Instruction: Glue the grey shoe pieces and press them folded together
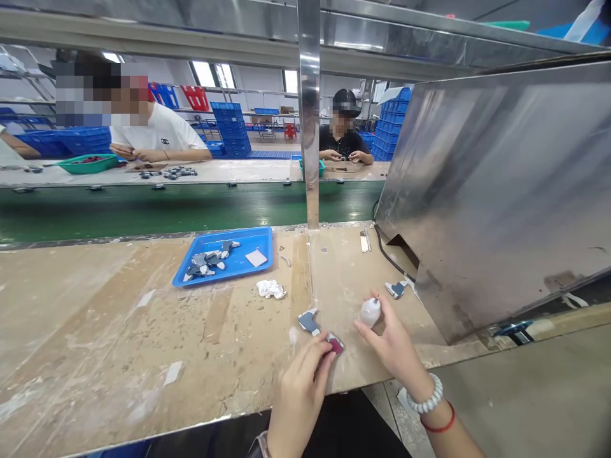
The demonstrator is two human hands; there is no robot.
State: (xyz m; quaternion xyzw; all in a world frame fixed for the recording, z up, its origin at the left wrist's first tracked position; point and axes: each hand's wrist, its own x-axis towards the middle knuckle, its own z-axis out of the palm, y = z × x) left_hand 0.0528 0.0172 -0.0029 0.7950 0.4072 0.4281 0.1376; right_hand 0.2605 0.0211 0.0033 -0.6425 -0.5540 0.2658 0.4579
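Near the front edge of the bench, my left hand [305, 369] pinches a small part with a dark red face [335, 344] between thumb and fingers. Just beyond its fingertips lies a grey-and-white part [309, 321]. My right hand [394, 337] is closed around a small white squeeze bottle [370, 312] with a narrow tip, held to the right of the red-faced part and apart from it. Another grey-and-white part [396, 289] rests farther right, beside the metal housing. What the left fingers cover of the red-faced part is hidden.
A blue tray [267, 245] with several grey-and-white parts stands left of centre, a crumpled white wad [270, 289] before it. At right is a large metal housing [501, 191] with a black cable. A green conveyor [143, 213] runs behind; two people work beyond it.
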